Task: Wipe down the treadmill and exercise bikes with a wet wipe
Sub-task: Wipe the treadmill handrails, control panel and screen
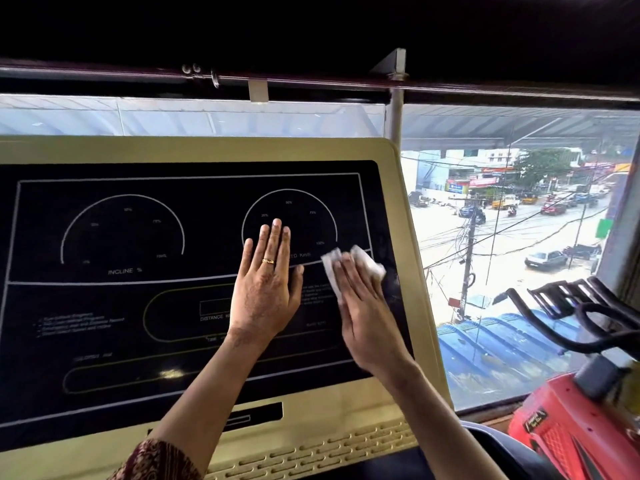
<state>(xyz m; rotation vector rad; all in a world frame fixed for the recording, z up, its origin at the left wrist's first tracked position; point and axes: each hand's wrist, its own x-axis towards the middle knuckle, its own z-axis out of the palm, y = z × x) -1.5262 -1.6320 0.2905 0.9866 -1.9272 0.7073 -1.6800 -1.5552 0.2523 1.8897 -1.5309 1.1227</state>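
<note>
Head view, looking down on treadmill console (pixel 207 148): cream surround, black display panel (pixel 207 244) set inside it.

- Left hand (pixel 266 292): laid flat on the panel, right of centre. Fingers straight and pressed together, thumb out to the side. Fingertips reach into the lower part of the speed dial (pixel 289 216). Gold ring (pixel 268 261) on one finger. Holds nothing.
- Right hand (pixel 363 306): flat on the panel, just beside the left hand, near the panel's right edge. Fingers straight and close together, pressing down on the wet wipe (pixel 331 263). No pinch or curl visible.
- Wet wipe: white, crumpled, trapped between right fingers and panel, just below the right end of the speed dial. Its edges stick out past the fingertips on both sides.
- Incline dial (pixel 122 233): left half of the panel, well apart from both hands.
- Patterned sleeve (pixel 156 459) at the console's bottom edge, on the left arm.
- Exercise bike (pixel 568 434): red body beyond the console's bottom right corner, black handlebars (pixel 568 306) above it. Not touched by either hand.
- Window (pixel 519 237) behind the console's right edge, showing a street with cars.
</note>
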